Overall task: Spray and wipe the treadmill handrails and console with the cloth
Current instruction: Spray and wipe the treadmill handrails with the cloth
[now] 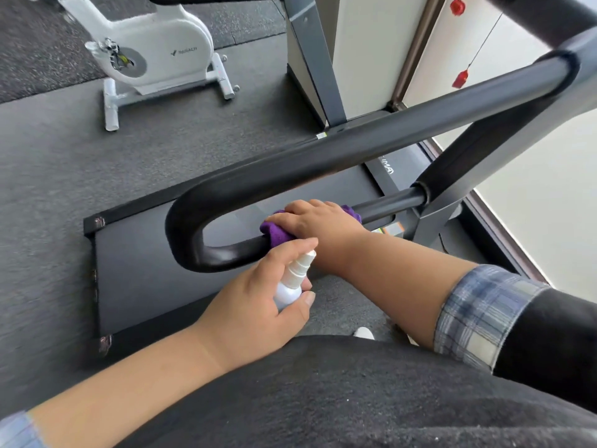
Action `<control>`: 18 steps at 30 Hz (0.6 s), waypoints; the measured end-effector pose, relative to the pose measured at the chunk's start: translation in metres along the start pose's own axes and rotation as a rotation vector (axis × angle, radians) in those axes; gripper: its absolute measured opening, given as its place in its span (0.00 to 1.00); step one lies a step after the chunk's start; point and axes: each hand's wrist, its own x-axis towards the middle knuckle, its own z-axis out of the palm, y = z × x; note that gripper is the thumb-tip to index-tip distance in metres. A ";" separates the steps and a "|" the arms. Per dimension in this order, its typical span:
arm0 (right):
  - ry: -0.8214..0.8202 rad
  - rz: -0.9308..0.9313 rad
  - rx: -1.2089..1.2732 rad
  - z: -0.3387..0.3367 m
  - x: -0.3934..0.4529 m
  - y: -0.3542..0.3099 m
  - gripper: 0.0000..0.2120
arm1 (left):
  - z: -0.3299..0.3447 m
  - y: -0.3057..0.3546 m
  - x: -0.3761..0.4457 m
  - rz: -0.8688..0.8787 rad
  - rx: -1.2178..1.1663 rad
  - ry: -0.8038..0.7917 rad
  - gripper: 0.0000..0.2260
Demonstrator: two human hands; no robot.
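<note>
A black padded handrail [323, 163] loops in a U from the upper right down to a bend at the left and back along a lower bar. My right hand [318, 219] presses a purple cloth [277, 234] around that lower bar, just right of the bend. My left hand [258, 305] holds a small white spray bottle [292, 282] upright below the bar, its nozzle close to my right wrist. The console is out of view.
The treadmill's dark belt deck [145, 279] lies under the rail. A grey upright post [310, 59] rises behind it. A white exercise bike [155, 50] stands on the grey floor at the upper left. Red safety clips [460, 79] hang on a cord at the upper right.
</note>
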 end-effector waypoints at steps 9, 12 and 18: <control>-0.067 0.055 -0.020 -0.015 -0.029 0.113 0.40 | 0.044 0.030 0.034 -0.042 0.010 0.027 0.25; -0.063 0.072 0.002 -0.019 -0.042 0.148 0.40 | 0.056 0.040 0.045 -0.043 0.019 0.042 0.25; -0.005 0.004 0.054 -0.014 -0.053 0.170 0.41 | 0.064 0.056 0.052 -0.078 0.062 0.128 0.26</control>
